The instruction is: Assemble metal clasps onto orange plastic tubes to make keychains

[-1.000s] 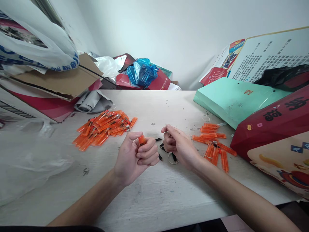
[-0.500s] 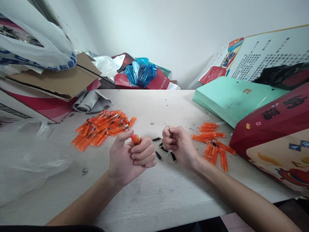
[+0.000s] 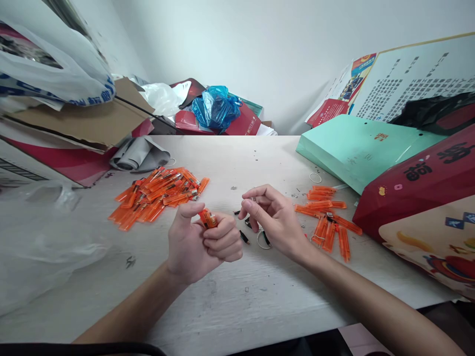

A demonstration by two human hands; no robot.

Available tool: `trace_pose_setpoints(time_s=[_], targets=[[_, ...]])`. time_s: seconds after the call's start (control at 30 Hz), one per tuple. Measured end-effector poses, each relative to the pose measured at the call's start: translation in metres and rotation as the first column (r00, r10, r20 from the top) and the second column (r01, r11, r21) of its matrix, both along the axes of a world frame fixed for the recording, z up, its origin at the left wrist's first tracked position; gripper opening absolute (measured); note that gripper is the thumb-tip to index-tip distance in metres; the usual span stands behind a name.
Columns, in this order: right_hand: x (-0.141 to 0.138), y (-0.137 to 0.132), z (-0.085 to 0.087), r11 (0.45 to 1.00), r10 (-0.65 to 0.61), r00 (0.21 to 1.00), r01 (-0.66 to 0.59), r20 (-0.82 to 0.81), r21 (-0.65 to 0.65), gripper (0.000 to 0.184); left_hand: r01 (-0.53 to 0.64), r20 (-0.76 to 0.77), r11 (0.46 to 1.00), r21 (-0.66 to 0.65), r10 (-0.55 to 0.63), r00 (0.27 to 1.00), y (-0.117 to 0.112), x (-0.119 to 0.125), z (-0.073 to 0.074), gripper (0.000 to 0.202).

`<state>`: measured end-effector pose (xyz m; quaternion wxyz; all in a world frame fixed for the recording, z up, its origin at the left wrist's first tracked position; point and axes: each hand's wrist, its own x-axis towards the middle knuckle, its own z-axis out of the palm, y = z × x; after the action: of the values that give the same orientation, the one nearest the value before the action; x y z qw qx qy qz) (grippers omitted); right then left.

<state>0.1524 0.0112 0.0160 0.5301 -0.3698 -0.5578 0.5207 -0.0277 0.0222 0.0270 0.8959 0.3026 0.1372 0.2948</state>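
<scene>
My left hand point(image 3: 200, 242) is closed around an orange lighter point(image 3: 208, 218), whose top sticks out above my curled fingers beside my raised thumb. My right hand point(image 3: 272, 220) hovers just right of it, thumb and fingertips pinched together on something too small to make out. Small black parts point(image 3: 244, 237) and a rubber band ring point(image 3: 261, 241) lie on the table between and under my hands. A big pile of orange lighters point(image 3: 158, 196) lies to the left. A smaller group of orange lighters point(image 3: 328, 217) lies to the right.
The white table point(image 3: 237, 296) is hemmed by a cardboard box point(image 3: 74, 128) and clear plastic bag point(image 3: 40, 237) on the left, a mint green box point(image 3: 356, 148) and red gift boxes point(image 3: 426, 183) on the right, and a blue bag point(image 3: 217, 109) at the back.
My right hand has loosened from a fist into a fingertip pinch and moved slightly left toward the lighter. My left hand has tilted the lighter a little and shifted slightly left.
</scene>
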Motion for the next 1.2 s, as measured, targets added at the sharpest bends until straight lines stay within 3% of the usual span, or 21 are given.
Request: trace_pose_setpoints(time_s=[0.2,0.37,0.7,0.9,1.2], targets=[[0.002,-0.001,0.005,0.992,-0.084,0.991,0.074,0.101,0.100,0.017,0.100,-0.038,0.988,0.118,-0.097,0.995,-0.001,-0.001,-0.001,0.058],[0.001,-0.006,0.005,0.975,-0.078,0.973,0.029,0.219,0.219,0.023,0.129,-0.103,0.971,0.200,-0.110,0.989,-0.002,0.000,0.002,0.061],[-0.003,-0.011,0.000,0.950,-0.152,0.975,0.099,0.160,0.297,0.015,0.247,-0.161,0.945,0.216,-0.215,0.963,-0.002,-0.003,0.001,0.060],[-0.002,-0.009,0.002,0.955,-0.162,0.969,0.107,0.185,0.277,0.017,0.187,-0.150,0.962,0.201,-0.159,0.976,-0.002,-0.001,0.003,0.053],[0.002,0.005,0.001,0.986,-0.156,0.986,0.151,0.063,0.068,0.017,0.094,-0.160,0.994,0.063,-0.083,0.984,-0.003,0.007,0.006,0.031]])
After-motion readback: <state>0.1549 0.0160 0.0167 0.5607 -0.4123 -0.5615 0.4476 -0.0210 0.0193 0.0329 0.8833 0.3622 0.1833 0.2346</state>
